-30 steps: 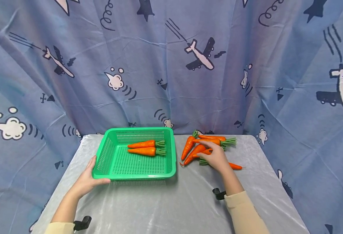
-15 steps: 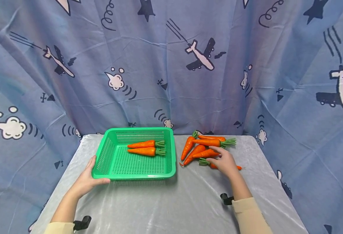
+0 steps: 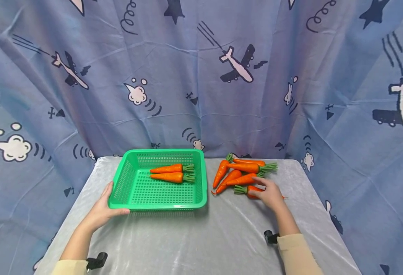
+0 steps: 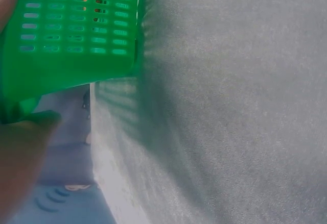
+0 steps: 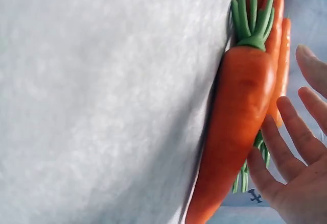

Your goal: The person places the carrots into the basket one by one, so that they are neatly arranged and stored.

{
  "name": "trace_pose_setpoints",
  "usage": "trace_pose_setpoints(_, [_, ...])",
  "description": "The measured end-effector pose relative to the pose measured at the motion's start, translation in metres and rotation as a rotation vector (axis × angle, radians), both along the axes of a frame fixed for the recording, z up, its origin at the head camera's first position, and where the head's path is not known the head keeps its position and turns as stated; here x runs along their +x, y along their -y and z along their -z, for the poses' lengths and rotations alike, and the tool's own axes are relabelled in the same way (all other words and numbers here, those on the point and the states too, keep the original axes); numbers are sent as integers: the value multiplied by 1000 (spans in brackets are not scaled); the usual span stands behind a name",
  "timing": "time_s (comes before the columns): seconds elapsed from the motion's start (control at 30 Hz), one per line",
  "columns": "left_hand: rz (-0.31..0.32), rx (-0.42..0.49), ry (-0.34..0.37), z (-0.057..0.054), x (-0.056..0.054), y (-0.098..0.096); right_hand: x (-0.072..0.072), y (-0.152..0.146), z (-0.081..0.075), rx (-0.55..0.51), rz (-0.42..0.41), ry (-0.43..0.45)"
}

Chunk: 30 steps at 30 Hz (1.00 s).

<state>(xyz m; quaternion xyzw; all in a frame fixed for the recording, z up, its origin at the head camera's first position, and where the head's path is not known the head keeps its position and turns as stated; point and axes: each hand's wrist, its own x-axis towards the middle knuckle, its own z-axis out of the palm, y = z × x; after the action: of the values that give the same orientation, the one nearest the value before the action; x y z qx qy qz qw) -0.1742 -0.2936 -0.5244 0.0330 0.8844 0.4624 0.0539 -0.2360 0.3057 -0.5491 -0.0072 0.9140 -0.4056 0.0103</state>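
Observation:
My left hand [image 3: 101, 208] holds the near left corner of a green plastic basket [image 3: 160, 207]. Its thumb lies along the front side, and in the left wrist view a finger [image 4: 20, 157] is at the basket's rim. Two carrots [image 3: 167, 177] with green stems lie inside, side by side. My right hand [image 3: 269, 194] hovers over the nearest carrot [image 5: 240, 101] of a loose group on the table, partly covering it in the head view. In the right wrist view the fingers are spread and apart, with nothing held between them.
Several more carrots [image 3: 244, 179] lie heaped and crossed to the right of the basket. The table [image 3: 194, 244] wears a grey, shiny cloth. A blue curtain [image 3: 174, 114] with printed planes hangs behind and at both sides.
My right hand has moved right and toward me, from above the heaped carrots to the nearest one. The left hand and the basket stay put.

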Motion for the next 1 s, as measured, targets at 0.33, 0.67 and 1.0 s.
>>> trace_pose_setpoints(0.33, [1,-8,-3,2,0,0,-5,-9,14,83,-48,7])
trace_pose_setpoints(0.67, [1,4,3,1,-1,0,-8,-7,21,178,-44,88])
trace_pose_setpoints(1.0, [3,-3,-6,0,-1,0,-8,-5,16,192,-64,69])
